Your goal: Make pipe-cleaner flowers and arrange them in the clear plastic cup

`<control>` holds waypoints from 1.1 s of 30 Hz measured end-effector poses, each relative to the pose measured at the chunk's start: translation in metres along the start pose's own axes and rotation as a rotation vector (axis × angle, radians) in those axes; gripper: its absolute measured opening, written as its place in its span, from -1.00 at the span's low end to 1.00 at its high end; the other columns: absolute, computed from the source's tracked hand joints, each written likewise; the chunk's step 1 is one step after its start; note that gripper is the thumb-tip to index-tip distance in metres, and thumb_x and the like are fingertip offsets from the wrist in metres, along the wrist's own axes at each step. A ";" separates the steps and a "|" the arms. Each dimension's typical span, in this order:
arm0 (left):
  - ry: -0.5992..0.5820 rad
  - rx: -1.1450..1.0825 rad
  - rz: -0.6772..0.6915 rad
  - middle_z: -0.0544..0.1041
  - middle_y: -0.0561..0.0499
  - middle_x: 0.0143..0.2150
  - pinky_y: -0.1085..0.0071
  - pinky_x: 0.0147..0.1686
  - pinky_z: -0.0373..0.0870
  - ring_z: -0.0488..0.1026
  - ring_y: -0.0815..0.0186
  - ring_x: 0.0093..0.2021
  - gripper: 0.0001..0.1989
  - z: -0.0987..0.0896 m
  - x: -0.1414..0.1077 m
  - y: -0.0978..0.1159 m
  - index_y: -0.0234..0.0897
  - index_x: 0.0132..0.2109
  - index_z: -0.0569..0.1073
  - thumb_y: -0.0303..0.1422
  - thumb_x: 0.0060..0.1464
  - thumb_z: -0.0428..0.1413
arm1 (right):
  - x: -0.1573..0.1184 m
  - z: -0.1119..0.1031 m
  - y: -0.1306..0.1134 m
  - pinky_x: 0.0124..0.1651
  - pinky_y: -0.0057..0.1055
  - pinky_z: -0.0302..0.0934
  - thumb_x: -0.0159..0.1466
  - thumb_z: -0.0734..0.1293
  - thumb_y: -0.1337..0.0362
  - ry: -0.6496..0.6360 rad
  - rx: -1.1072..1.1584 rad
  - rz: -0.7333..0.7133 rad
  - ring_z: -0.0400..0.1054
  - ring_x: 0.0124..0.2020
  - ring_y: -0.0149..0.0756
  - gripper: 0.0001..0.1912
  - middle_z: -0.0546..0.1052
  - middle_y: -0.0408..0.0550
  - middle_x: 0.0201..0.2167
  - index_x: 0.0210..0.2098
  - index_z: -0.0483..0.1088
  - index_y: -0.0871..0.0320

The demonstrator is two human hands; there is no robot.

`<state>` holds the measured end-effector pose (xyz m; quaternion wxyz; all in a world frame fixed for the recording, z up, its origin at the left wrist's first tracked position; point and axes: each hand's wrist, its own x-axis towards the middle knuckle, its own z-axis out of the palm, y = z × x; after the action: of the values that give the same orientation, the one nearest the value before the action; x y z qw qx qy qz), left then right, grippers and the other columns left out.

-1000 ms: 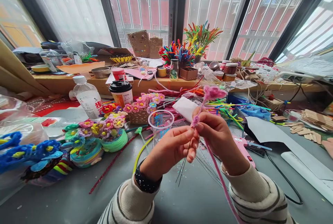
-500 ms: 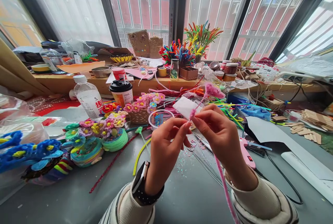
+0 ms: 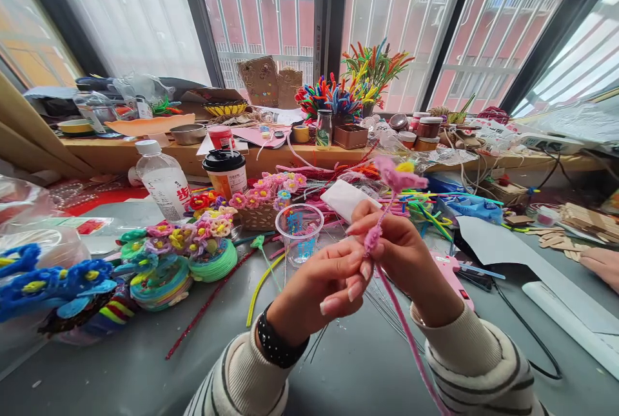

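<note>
A pink pipe cleaner flower (image 3: pixel 397 177) with a yellow centre stands up above my hands on a thin stem. Pink pipe cleaner (image 3: pixel 374 237) is wound round that stem, and its long tail (image 3: pixel 403 322) runs down past my right wrist. My right hand (image 3: pixel 403 255) is closed, pinching the wound part between thumb and fingers. From the left, the thumb and index finger of my left hand (image 3: pixel 324 284) close on the lower end of the winding; its other fingers are loosely bent. Just behind my left hand stands a clear plastic cup (image 3: pixel 300 232) with blue print.
Finished pipe cleaner flower pots (image 3: pixel 162 280) crowd the left, beside a water bottle (image 3: pixel 164 177) and a coffee cup (image 3: pixel 225 174). A pink glue gun (image 3: pixel 452 274) and its cable lie at right. Another person's hand (image 3: pixel 602 266) rests by wooden sticks (image 3: pixel 556 238) at the far right.
The flower has moved slightly right and turned, bringing its yellow centre into view. My left hand has rolled over, its fingers loosening. Another person's hand has appeared at the right edge.
</note>
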<state>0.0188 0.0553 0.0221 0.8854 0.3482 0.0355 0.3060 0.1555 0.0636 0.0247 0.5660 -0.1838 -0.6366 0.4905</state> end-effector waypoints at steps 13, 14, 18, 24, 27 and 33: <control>-0.068 -0.043 -0.110 0.27 0.14 -0.71 0.72 -0.90 -0.01 0.08 0.65 -0.87 -0.79 -0.004 0.003 -0.003 -0.43 -0.55 0.39 -0.36 -0.08 0.14 | 0.001 0.000 -0.003 -0.37 -0.48 0.11 0.06 0.36 0.16 -0.061 0.070 0.055 0.14 -0.42 -0.43 -0.84 0.24 -0.14 -0.46 -0.54 0.44 0.12; -0.041 0.013 -0.089 0.28 0.14 -0.69 0.72 -0.89 0.00 0.11 0.64 -0.85 -0.76 -0.004 0.002 -0.002 -0.43 -0.53 0.39 -0.31 -0.05 0.12 | 0.001 -0.002 -0.004 -0.37 -0.47 0.11 0.07 0.35 0.17 -0.058 0.044 0.048 0.14 -0.42 -0.43 -0.85 0.24 -0.15 -0.45 -0.52 0.44 0.12; 0.173 0.386 0.145 0.37 0.10 -0.59 0.67 -0.71 0.22 0.31 0.55 -0.69 -0.81 -0.003 0.001 0.003 -0.38 -0.40 0.39 -0.30 -0.02 0.11 | 0.001 -0.005 -0.009 -0.36 -0.47 0.11 0.08 0.35 0.25 0.065 -0.156 -0.010 0.16 -0.38 -0.42 -0.92 0.24 -0.15 -0.44 -0.51 0.42 0.10; 0.625 0.941 0.573 0.45 0.07 -0.50 0.54 -0.48 0.37 0.44 0.43 -0.54 -0.92 0.006 0.002 0.000 -0.33 -0.45 0.42 -0.41 -0.10 0.17 | 0.002 0.003 -0.013 -0.54 -0.49 0.01 0.05 0.37 0.23 0.382 -0.264 -0.025 0.08 -0.52 -0.50 -0.92 0.24 -0.17 -0.43 -0.51 0.41 0.09; 0.655 0.929 0.584 0.45 0.07 -0.55 0.54 -0.55 0.36 0.43 0.43 -0.60 -0.93 0.008 0.001 -0.002 -0.33 -0.47 0.43 -0.42 -0.10 0.16 | 0.002 0.001 -0.013 -0.56 -0.49 0.00 0.04 0.37 0.21 0.309 -0.197 0.044 0.04 -0.56 -0.52 -0.91 0.27 -0.17 -0.45 -0.50 0.44 0.09; 0.414 0.547 0.357 0.47 0.08 -0.59 0.64 -0.68 0.28 0.35 0.52 -0.68 -0.89 0.007 -0.003 0.002 -0.36 -0.48 0.41 -0.42 -0.06 0.14 | 0.004 -0.010 -0.009 -0.56 -0.51 -0.04 0.00 0.39 0.18 0.068 0.128 0.200 0.02 -0.59 -0.52 -0.86 0.22 -0.21 -0.57 -0.54 0.43 0.12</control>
<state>0.0178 0.0507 0.0279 0.6667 0.5031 0.2325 0.4983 0.1665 0.0672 0.0337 0.5460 -0.2265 -0.5629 0.5777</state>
